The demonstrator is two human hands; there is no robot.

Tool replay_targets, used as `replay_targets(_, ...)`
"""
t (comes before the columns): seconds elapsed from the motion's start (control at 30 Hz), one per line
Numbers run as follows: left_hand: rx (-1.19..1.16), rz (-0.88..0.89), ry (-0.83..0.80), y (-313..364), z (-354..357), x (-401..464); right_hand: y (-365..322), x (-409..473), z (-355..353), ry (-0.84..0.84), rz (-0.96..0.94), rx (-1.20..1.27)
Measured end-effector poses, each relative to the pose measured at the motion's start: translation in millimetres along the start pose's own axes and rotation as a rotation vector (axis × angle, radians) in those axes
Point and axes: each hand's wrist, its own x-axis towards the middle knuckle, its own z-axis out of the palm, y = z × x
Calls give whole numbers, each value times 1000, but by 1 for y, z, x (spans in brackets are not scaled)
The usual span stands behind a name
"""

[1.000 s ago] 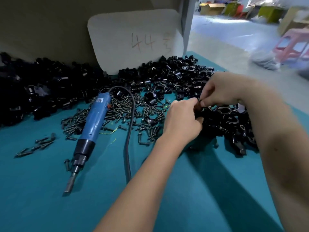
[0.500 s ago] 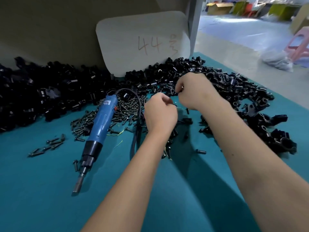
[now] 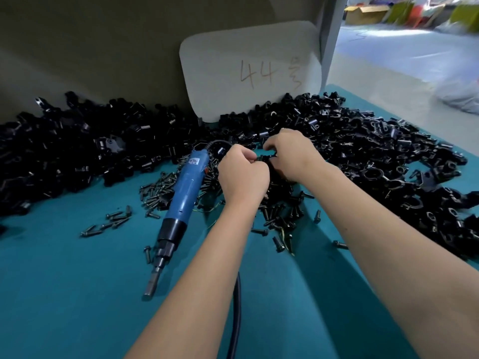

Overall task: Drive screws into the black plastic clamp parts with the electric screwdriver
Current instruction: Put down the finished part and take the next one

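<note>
My left hand (image 3: pixel 242 174) and my right hand (image 3: pixel 290 154) meet over the screw pile, fingers curled, pinching a small black clamp part (image 3: pixel 265 159) between them; most of that part is hidden by the fingers. The blue electric screwdriver (image 3: pixel 185 193) lies on the teal table to the left of my left hand, bit pointing toward me, untouched. Loose dark screws (image 3: pixel 158 190) are scattered around and under it. Black clamp parts (image 3: pixel 375 161) are heaped to the right and another heap of black clamp parts (image 3: pixel 64 151) lies at the left back.
The screwdriver's black cable (image 3: pixel 236 314) runs under my left forearm toward me. A white board marked "44" (image 3: pixel 248 71) leans against the back wall. The teal table surface (image 3: pixel 64 294) lies in front. A workshop floor (image 3: pixel 404 58) lies beyond the table's right edge.
Both hands shifted left from the right-hand clamp heap to above the screw pile and stay together on a small part. The screwdriver has not moved.
</note>
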Motion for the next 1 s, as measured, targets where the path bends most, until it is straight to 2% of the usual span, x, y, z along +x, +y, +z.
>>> replay_targets(0.07, -35, -7, 2, -3, -2, 1, 0, 0, 0, -40, 5, 31)
replay_targets(0.17, -105, -16, -1, -7, -9, 2, 4, -2, -8, 16, 75, 206)
replay_targets(0.23, -100, 14, -39, -10, -14, 6, 7, -8, -14, 9, 153, 535)
replay_targets(0.3, -91, 79, -123, -13, -17, 8, 3, -17, -19, -112, 201, 990)
replay_targets(0.37, -62, 166, -173, -16, -21, 11, -4, -23, -21, -193, 226, 1246)
replay_targets(0.53, -50, 230, -53, -25, -40, 11, -18, -24, -17, -194, 296, 1420)
replay_targets(0.63, -128, 220, -2, -29, -58, 12, -35, -20, -13, -126, 269, 1365)
replay_targets(0.77, -77, 226, 110, -37, -91, 17, -77, -10, -3, -17, 208, 1231)
replay_targets(0.87, -76, 138, 309, -56, -122, 25, -113, -2, 7, 91, 82, 897)
replay_targets(0.93, -181, 9, 433, -73, -143, 29, -139, 1, 13, 151, -51, 625)
replay_targets(1.0, -273, -106, 515, -88, -158, 31, -162, 4, 16, 149, -159, 505)
